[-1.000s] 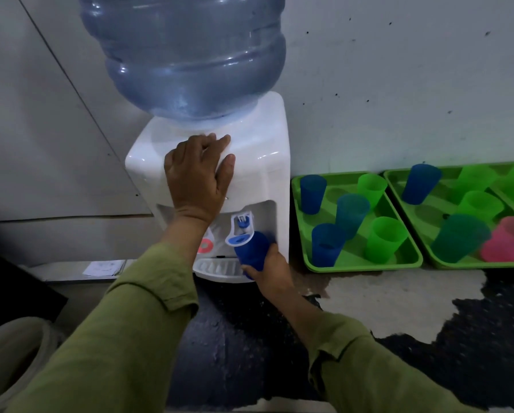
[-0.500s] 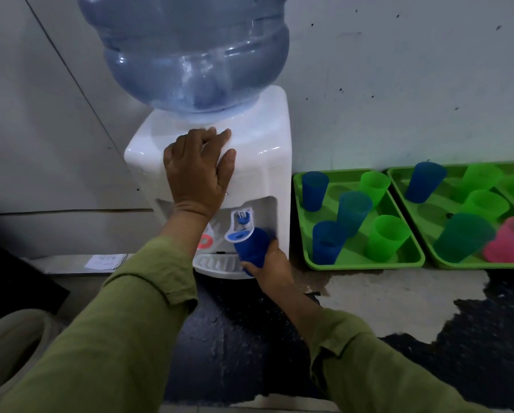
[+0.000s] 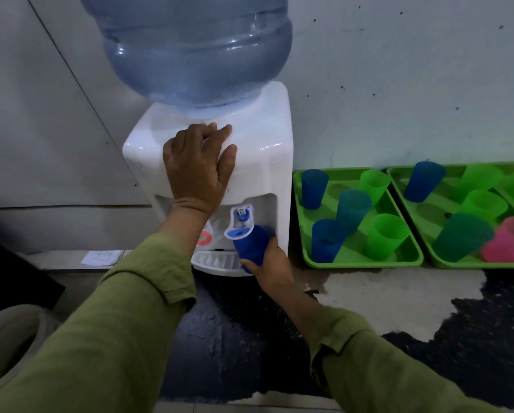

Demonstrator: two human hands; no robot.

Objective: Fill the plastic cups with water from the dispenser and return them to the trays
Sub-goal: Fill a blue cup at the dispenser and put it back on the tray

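Observation:
A white water dispenser (image 3: 258,150) with a big blue bottle (image 3: 196,46) stands against the wall. My left hand (image 3: 199,168) lies flat on its front top, fingers straight. My right hand (image 3: 267,263) grips a blue cup (image 3: 251,244), which is pushed against the blue tap lever (image 3: 239,226) above the drip tray (image 3: 217,262). To the right lie two green trays, the nearer (image 3: 360,262) and the farther (image 3: 476,263), with several blue, green and pink cups standing in them.
A red tap (image 3: 203,236) sits left of the blue one, partly behind my left wrist. The floor in front is dark and wet with a pale patch (image 3: 398,296). A pale round container (image 3: 8,344) is at lower left. Papers (image 3: 100,257) lie on a ledge.
Both hands keep their places; the blue cup stays pressed against the tap lever. Only the camera view shifts slightly.

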